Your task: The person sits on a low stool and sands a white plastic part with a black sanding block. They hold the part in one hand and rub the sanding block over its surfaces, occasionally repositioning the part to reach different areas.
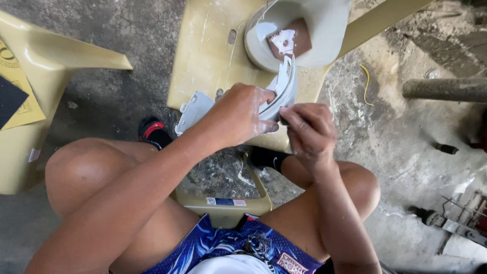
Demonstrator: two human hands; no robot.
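Above the person's knees, a curved grey-white plastic panel [282, 91] is held over the upturned yellow plastic chair [203, 56] that serves as the work surface. Left hand [238, 116] is clenched around the middle of the panel, fingers [267, 128] wrapped under its lower edge and coated in white dust. Right hand [309, 129] sits just beside the left, its fingers [294, 117] pinched together against the panel's edge; a small dark item appears to be gripped there, but what it is cannot be told. One end of the panel, with a flat tab, juts out left of the left wrist; the other end curves up toward the bowl.

Just beyond the panel, on the chair, stands a cut-open white plastic container [309, 30]. Inside it lies a brown rectangular piece [291, 40] smeared with white paste.

At the left edge, a second yellow chair [45, 66] carries sheets of sandpaper [12, 99]. Concrete floor [406, 137] is dusty.
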